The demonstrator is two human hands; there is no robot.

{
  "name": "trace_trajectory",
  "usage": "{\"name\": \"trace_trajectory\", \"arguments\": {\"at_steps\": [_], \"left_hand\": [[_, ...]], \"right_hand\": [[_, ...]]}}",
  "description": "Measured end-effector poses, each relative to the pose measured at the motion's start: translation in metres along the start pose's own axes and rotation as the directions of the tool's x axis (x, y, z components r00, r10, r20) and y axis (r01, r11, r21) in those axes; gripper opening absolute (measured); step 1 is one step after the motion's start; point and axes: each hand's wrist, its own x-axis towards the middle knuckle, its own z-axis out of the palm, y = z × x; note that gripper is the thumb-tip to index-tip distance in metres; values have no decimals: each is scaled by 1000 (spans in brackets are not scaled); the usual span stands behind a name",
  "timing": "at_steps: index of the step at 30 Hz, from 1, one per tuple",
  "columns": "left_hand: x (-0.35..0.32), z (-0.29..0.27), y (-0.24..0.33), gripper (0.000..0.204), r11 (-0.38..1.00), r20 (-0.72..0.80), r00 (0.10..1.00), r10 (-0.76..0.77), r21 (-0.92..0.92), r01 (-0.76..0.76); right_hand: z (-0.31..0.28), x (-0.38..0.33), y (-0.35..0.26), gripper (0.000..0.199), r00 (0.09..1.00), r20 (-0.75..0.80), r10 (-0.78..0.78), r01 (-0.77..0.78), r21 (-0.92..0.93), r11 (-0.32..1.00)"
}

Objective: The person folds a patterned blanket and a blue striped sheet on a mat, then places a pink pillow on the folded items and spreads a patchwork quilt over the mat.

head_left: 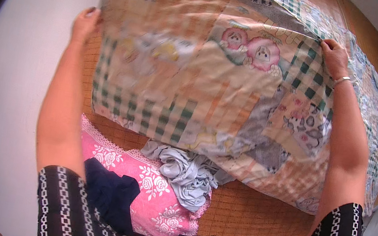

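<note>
A large patchwork-print sheet [233, 90] in peach, green check and grey, with cartoon figures, is stretched between my raised hands. My left hand [86, 23] pinches its left edge beside the white wall. On the right, my right hand [334, 57], with a bracelet at the wrist, grips a fold of the same sheet. The cloth's lower edge hangs over a brown woven mat. Its far part runs up out of the picture, so I cannot see where it ends.
Below the sheet lies a pink pillow [164, 221] with white roses. A crumpled light grey cloth [189, 178] and a dark navy cloth [111, 195] rest on it. The brown mat [252, 216] covers the surface underneath. A white wall [14, 88] stands at the left.
</note>
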Motion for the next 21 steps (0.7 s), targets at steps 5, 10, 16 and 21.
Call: {"name": "trace_trajectory", "arguments": {"at_steps": [5,10,16,21], "left_hand": [[-70,37,-109,49,921,151,986,-76,389,12],[-144,4,-202,44,878,107,951,-289,426,219],[-151,-17,-217,35,778,126,937,-326,598,191],[-155,-23,-186,26,859,215,842,-494,269,436]], "right_hand": [[56,-62,-19,46,1000,13,0,-3,196,981],[46,-267,-53,37,949,151,-277,225,289,931],[33,-409,-59,65,826,560,-71,75,15,997],[51,-423,-30,55,926,373,-57,112,-126,986]]}}
